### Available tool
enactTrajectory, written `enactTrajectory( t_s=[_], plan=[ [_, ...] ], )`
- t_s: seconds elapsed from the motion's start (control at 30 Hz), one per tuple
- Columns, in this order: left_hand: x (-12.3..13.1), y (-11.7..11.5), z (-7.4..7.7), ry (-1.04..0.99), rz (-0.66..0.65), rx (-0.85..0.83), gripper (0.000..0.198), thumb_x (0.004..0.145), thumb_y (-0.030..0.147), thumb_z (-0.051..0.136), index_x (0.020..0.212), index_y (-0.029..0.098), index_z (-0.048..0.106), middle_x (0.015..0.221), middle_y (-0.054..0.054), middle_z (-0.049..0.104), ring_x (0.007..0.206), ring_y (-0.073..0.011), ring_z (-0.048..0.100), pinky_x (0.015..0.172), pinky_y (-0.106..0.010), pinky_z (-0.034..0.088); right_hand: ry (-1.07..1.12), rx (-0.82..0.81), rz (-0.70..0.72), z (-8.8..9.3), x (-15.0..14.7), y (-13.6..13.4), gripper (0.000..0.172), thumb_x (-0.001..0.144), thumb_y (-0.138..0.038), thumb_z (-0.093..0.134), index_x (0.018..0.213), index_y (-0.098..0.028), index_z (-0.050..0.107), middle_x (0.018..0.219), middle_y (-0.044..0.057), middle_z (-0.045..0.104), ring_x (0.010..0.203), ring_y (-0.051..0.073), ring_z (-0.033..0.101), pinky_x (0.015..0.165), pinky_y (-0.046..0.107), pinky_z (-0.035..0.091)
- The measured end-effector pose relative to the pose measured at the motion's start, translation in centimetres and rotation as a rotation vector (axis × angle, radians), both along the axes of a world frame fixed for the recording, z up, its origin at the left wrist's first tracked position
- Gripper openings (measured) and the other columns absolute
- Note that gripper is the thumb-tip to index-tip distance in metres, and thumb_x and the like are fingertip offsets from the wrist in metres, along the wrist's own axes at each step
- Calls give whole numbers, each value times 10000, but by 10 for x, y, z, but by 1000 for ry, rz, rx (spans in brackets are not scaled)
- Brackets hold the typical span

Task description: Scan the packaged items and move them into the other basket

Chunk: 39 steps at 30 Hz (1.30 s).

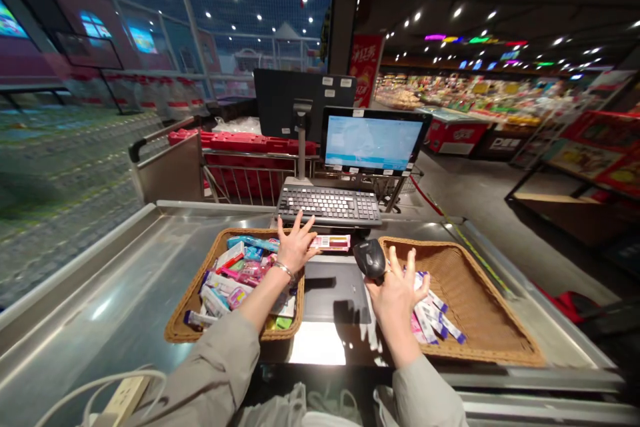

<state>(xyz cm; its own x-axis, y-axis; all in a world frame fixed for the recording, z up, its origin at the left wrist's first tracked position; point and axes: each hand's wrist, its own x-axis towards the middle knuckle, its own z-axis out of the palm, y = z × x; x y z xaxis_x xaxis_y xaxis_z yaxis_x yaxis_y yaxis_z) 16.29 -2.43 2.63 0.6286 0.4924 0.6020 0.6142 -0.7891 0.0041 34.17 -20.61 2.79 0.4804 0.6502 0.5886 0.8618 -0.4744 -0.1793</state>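
Observation:
My left hand (296, 245) reaches over the left wicker basket (173, 328), a bracelet at its wrist. Between its thumb and fingers, the end of a slim pink-and-white package (334, 242) with a barcode is pinched; the other fingers are spread. A black barcode scanner (369, 258) is in my right hand (397, 297), its head facing left near the package and its handle hidden by my palm. Small colourful packages (247, 272) fill the left basket. Slim white-and-purple packets (433, 317) lie in the right wicker basket (493, 300), partly behind my right hand.
Behind the baskets stand a black keyboard (330, 203) and a lit monitor (373, 140), beside a second screen (280, 103) seen from behind. The metal counter (120, 273) has raised edges. A power strip (125, 400) with white cables lies at lower left. A metal cart (245, 177) stands beyond.

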Motion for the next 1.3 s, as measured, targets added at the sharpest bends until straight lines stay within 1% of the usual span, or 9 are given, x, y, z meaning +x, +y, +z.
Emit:
enactTrajectory(
  t_s=[0.13, 0.33, 0.53, 0.67, 0.77, 0.97, 1.1, 1.2, 1.3],
  plan=[
    [13, -2, 2, -8, -32, 2, 301, 760, 432, 709, 1011, 272, 671, 1436, -57, 485, 1422, -352, 262, 1091, -731, -81, 11, 0, -46, 3, 7, -8, 383, 822, -347, 511, 1157, -204, 629, 1371, 100, 529, 1424, 315, 145, 1052, 627, 113],
    [36, -6, 3, -11, -88, 4, 305, 760, 427, 703, 1019, 269, 677, 1419, -75, 505, 1412, -364, 281, 1088, -737, -66, 13, 28, -95, 4, 21, -20, 306, 817, -365, 526, 1025, -196, 674, 1358, 88, 544, 1415, 323, 167, 1064, 610, 90],
    [59, -11, 7, 15, -139, -3, 319, 775, 460, 681, 1039, 281, 672, 1432, -66, 490, 1422, -361, 255, 1086, -743, -48, 6, 71, -165, 1, 39, -32, 338, 835, -389, 507, 1054, -180, 659, 1321, 98, 576, 1418, 307, 175, 1061, 609, 106],
    [74, -16, 11, 32, -175, -2, 326, 778, 450, 681, 1056, 279, 669, 1436, -68, 485, 1425, -356, 252, 1087, -738, -66, 28, 72, -205, -1, 52, -41, 370, 824, -409, 519, 1081, -180, 656, 1316, 111, 578, 1416, 314, 174, 1053, 619, 108],
    [88, -19, 13, 40, -200, 0, 308, 787, 449, 673, 1046, 284, 671, 1438, -61, 484, 1423, -356, 256, 1085, -738, -78, 60, 83, -234, -1, 62, -48, 379, 832, -436, 498, 1058, -183, 666, 1313, 115, 579, 1409, 323, 185, 1039, 618, 119],
    [115, -25, 12, 48, -261, 7, 307, 795, 460, 662, 1042, 277, 671, 1432, -63, 491, 1418, -362, 267, 1081, -744, -71, 87, 97, -298, -1, 81, -62, 371, 845, -435, 467, 1013, -183, 681, 1322, 95, 575, 1413, 304, 169, 1057, 597, 98],
    [133, -30, 11, 68, -299, 9, 294, 798, 451, 662, 1037, 279, 672, 1440, -61, 480, 1420, -361, 260, 1081, -746, -63, 106, 92, -317, -3, 90, -70, 355, 843, -388, 454, 1011, -175, 682, 1318, 121, 573, 1409, 315, 176, 1032, 606, 128],
    [146, -34, 10, 85, -342, 23, 291, 803, 447, 658, 1045, 286, 672, 1443, -55, 477, 1424, -357, 251, 1080, -744, -70, 108, 96, -333, -5, 97, -76, 361, 839, -380, 451, 1035, -174, 674, 1331, 125, 562, 1409, 319, 177, 1028, 618, 129],
    [158, -39, 9, 98, -387, 31, 288, 802, 424, 664, 1058, 291, 671, 1443, -56, 479, 1427, -355, 243, 1081, -743, -72, 106, 88, -358, -6, 105, -81, 404, 832, -396, 458, 1107, -168, 647, 1338, 124, 555, 1416, 314, 163, 1041, 619, 115]
  ],
)
